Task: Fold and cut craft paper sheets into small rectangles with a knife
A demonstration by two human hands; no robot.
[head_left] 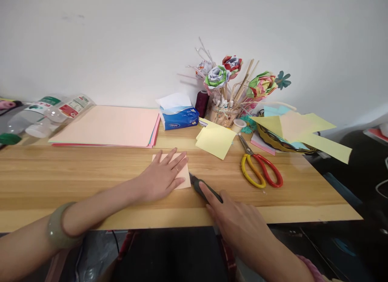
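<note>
My left hand (163, 174) lies flat with spread fingers on a small pale pink sheet of paper (185, 184), which it partly covers. In my right hand (233, 213) is a dark utility knife (206, 189), the forefinger stretched along its handle. The knife's tip is at the right edge of the paper; whether it touches the sheet I cannot tell. To the right lie scissors (256, 164) with one yellow and one red handle, their blades pointing away from me.
A stack of coloured paper (109, 126) lies at the back left, beside plastic bottles (51, 112). Behind my hands are a blue tissue pack (178, 118), yellow paper squares (216, 140) and a holder (222, 114) with paper flowers. A basket (269, 138) of paper scraps stands right.
</note>
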